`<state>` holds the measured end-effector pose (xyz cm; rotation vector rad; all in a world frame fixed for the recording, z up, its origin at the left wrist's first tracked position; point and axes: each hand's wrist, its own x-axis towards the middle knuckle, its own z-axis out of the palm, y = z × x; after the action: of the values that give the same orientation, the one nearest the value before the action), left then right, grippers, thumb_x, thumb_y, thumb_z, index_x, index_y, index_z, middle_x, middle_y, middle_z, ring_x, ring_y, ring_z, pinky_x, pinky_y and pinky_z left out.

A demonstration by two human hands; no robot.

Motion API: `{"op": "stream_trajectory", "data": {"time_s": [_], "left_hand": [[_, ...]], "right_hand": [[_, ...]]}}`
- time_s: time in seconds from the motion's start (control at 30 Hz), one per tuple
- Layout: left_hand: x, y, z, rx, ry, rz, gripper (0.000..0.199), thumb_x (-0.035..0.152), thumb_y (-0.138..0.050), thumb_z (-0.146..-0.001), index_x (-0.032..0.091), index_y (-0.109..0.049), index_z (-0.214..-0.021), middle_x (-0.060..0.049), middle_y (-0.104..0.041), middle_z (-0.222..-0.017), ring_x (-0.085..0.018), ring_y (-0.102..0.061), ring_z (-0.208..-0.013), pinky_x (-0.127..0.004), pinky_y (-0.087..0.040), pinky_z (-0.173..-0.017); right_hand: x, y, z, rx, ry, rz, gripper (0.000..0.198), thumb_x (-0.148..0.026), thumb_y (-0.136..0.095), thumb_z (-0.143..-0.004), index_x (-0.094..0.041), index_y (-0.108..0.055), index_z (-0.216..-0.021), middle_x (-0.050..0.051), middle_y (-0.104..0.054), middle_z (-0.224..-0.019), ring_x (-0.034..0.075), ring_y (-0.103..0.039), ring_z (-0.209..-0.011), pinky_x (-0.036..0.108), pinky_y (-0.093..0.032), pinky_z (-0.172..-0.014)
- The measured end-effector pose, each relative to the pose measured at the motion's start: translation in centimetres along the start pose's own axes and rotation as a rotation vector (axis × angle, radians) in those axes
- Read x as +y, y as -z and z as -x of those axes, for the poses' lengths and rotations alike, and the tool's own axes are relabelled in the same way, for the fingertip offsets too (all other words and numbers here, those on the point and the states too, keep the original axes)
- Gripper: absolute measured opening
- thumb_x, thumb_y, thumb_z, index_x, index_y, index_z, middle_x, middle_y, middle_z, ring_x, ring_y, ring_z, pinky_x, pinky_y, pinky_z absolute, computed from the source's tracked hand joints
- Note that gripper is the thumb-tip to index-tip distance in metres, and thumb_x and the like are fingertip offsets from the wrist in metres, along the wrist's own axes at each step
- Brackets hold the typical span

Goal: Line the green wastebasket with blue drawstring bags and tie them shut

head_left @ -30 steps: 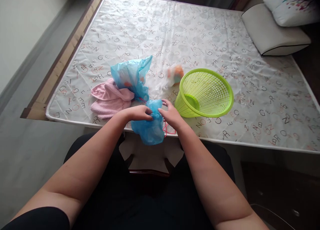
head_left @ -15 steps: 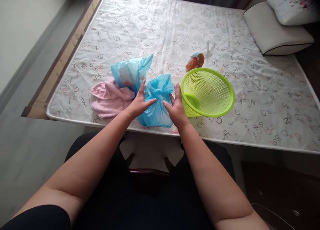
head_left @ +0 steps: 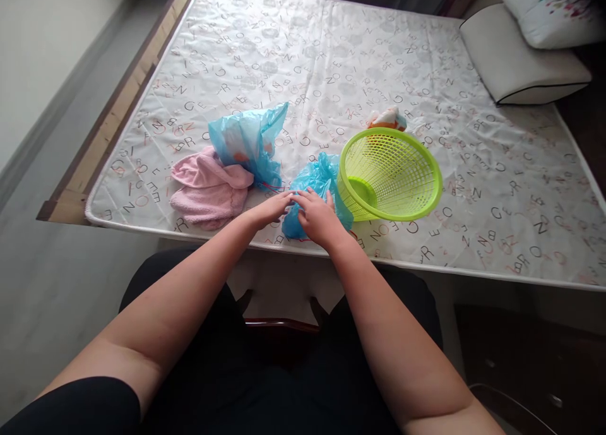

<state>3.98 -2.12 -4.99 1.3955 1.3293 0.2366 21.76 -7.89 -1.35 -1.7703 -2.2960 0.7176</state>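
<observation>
My left hand (head_left: 273,210) reaches over the mattress, fingers stretched out and their tips close to my right hand (head_left: 318,218). My right hand lies over the front of a tied blue plastic bag (head_left: 318,173), its fingers extended and not wrapped round it. That bag stands against the left side of a lime-green mesh basket (head_left: 389,215), which leans tilted with its opening towards me. Left of it is a second blue plastic bag (head_left: 243,135) with pale and orange things showing through. A folded pink towel (head_left: 211,192) lies beside that bag.
Behind the basket sits an orange-and-white bundle (head_left: 389,117), partly hidden by the rim. Pillows (head_left: 525,56) lie at the far right of the letter-printed mattress (head_left: 284,56). The mattress's front edge is just before me, above a chair (head_left: 284,296).
The nearer blue bag has shifted right, against the basket. My hands have come off its two sides and closer together. The orange-and-white bundle has moved right and looks turned.
</observation>
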Motion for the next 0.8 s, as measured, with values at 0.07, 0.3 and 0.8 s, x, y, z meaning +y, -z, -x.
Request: {"op": "stream_trajectory", "data": {"time_s": [0.07, 0.3, 0.8], "left_hand": [[0.1, 0.9, -0.3, 0.161, -0.010, -0.222, 0.051, 0.036, -0.048, -0.109, 0.018, -0.063, -0.154, -0.019, -0.067, -0.157, -0.032, -0.066, -0.141, -0.045, -0.051, -0.119], [-0.6, 3.4, -1.2, 0.202, 0.043, -0.380, 0.041, 0.034, -0.058, -0.105, 0.016, -0.073, -0.139, -0.016, -0.076, -0.143, -0.032, -0.071, -0.132, -0.039, -0.053, -0.115], [0.6, 0.5, 0.5, 0.107, 0.116, -0.711, 0.068, 0.049, -0.051, -0.108, 0.021, -0.048, -0.169, -0.023, -0.043, -0.172, -0.044, -0.051, -0.154, -0.054, -0.044, -0.126]], "right_hand": [[0.5, -0.2, 0.3, -0.140, -0.105, 0.099, 0.043, -0.018, -0.050, -0.107, -0.015, -0.072, -0.143, 0.018, -0.049, -0.175, 0.041, -0.035, -0.169, 0.077, -0.015, -0.137], [1.5, 0.4, -0.1, 0.021, -0.111, -0.025, 0.045, -0.024, -0.048, -0.110, -0.014, -0.067, -0.149, 0.018, -0.057, -0.168, 0.036, -0.049, -0.161, 0.065, -0.034, -0.135], [5.4, 15.6, -1.3, 0.631, -0.033, -0.285, 0.030, -0.018, -0.054, -0.104, -0.011, -0.082, -0.113, 0.008, -0.084, -0.103, 0.011, -0.078, -0.079, 0.030, -0.059, -0.077]]}}
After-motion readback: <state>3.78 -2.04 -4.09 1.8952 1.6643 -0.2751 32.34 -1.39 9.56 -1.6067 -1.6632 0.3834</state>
